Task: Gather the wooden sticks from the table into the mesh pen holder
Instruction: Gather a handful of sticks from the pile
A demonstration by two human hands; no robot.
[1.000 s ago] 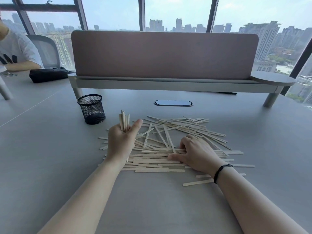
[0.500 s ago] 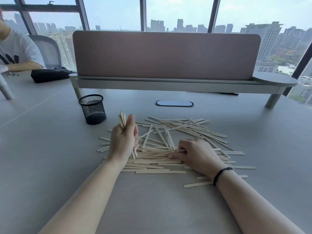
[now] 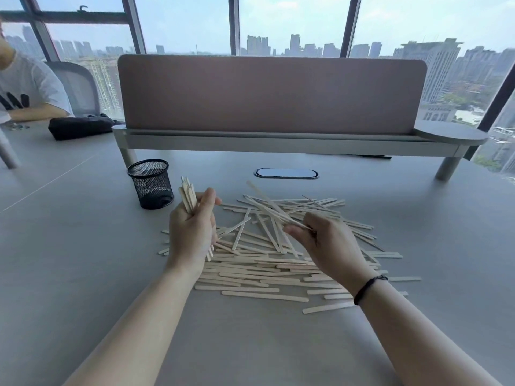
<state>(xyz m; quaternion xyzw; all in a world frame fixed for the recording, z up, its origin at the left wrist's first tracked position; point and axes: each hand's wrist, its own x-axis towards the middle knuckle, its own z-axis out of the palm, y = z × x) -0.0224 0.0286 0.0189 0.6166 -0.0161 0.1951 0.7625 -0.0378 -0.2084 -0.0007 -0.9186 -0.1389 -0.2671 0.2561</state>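
Observation:
A wide scatter of pale wooden sticks (image 3: 267, 270) lies on the grey table (image 3: 69, 260). My left hand (image 3: 192, 232) grips an upright bundle of sticks (image 3: 188, 195) just right of the black mesh pen holder (image 3: 152, 183), which looks empty. My right hand (image 3: 326, 242) is raised above the pile and pinches a few thin sticks (image 3: 271, 208) that slant up and to the left.
A brown divider panel on a grey shelf (image 3: 273, 107) spans the back of the table, with a cable port (image 3: 286, 173) in front of it. At far left sits another person (image 3: 25, 90) beside a black bag (image 3: 79, 126).
My right hand has lifted off the pile with a few thin sticks pinched in it. My left hand keeps its bundle and has loosened its thumb a little.

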